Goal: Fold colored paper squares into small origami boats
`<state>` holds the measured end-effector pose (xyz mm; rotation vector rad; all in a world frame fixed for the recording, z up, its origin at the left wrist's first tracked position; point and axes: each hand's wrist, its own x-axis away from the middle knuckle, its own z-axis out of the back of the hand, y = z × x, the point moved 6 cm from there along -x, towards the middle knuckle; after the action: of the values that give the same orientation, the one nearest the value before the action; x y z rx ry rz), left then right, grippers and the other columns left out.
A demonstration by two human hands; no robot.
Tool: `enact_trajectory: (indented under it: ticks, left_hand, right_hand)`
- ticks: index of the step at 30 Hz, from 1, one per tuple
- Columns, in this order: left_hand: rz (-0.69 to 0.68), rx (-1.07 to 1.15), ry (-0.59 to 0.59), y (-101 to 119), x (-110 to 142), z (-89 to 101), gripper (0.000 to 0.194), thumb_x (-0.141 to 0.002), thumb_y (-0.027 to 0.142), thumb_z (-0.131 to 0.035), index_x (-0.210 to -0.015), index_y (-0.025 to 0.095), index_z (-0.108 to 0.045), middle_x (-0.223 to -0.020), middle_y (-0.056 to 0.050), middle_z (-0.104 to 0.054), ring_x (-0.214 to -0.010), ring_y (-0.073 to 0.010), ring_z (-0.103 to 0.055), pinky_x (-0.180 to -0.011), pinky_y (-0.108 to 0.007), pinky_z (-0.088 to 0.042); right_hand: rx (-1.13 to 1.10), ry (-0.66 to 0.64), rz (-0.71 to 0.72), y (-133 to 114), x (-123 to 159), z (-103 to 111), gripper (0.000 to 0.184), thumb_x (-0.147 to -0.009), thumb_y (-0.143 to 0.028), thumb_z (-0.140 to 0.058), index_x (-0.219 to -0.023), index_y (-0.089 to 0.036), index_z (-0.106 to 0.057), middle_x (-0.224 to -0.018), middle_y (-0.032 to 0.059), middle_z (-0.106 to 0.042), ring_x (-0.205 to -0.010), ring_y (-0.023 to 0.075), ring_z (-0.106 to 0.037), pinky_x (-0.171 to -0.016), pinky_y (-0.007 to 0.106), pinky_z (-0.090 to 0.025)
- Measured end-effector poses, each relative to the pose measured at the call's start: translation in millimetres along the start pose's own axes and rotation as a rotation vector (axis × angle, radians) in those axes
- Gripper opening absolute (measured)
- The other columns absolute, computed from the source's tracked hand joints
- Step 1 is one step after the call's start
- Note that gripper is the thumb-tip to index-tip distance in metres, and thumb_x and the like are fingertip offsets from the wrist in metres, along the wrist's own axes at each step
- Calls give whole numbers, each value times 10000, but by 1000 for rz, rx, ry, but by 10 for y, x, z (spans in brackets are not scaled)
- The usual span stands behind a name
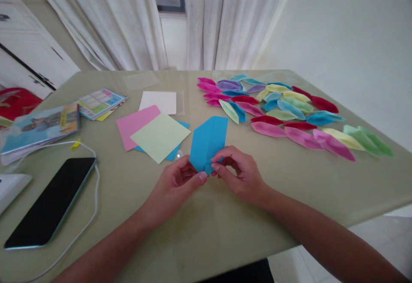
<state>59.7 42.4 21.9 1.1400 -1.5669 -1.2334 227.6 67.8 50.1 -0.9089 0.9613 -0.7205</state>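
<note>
Blue folded paper (208, 139), over the table (209, 231), points away from my grip, long axis leaning slightly right; left hand (177, 177) and right hand (242, 174), equally near, pinch its lower end

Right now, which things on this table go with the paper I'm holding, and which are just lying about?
Likely part of it:
blue paper, held in your left hand and right hand
loose coloured sheets
folded coloured pieces

Apparently just lying about:
phone
white cable
picture-covered book or packet
printed sheets
</note>
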Motion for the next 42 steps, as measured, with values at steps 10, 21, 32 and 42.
enact_trajectory:
  ticks: [10,21,32,42]
  left_hand:
    - [-28,-1,105,67,16,36,250,-856,339,-851,-1049,196,-782,-995,-62,-816,-900,-211,-745,-822,-316,-597]
    - [19,-2,93,77,8,38,184,-824,330,-863,-906,191,-774,-747,-4,-743,-643,-117,-614,-611,-214,-519]
    - [94,2,-42,-24,0,18,236,-832,338,-862,-997,200,-766,-793,-10,-735,-698,-143,-651,-656,-241,-554]
    - [-71,-167,229,147,32,268,245,-941,437,-747,-878,200,-748,-796,12,-687,-738,-119,-579,-660,-193,-477]
  right_hand:
    - [-160,-52,-201,90,-54,-29,350,-858,-444,-860,-896,-213,-601,-766,-23,-646,-650,130,-597,-581,244,-476]
    - [-20,-225,-211,95,-23,-84,453,-1063,-451,-577,-730,-161,-678,-648,-21,-576,-593,100,-520,-574,224,-391]
    - [-175,-197,-263,166,-44,-28,409,-1058,-497,-576,-821,-168,-632,-707,-32,-536,-632,103,-474,-581,227,-365]
    - [-144,-462,-279,181,-16,-167,474,-996,-519,-665,-701,-178,-518,-656,-57,-407,-601,92,-371,-544,239,-282]
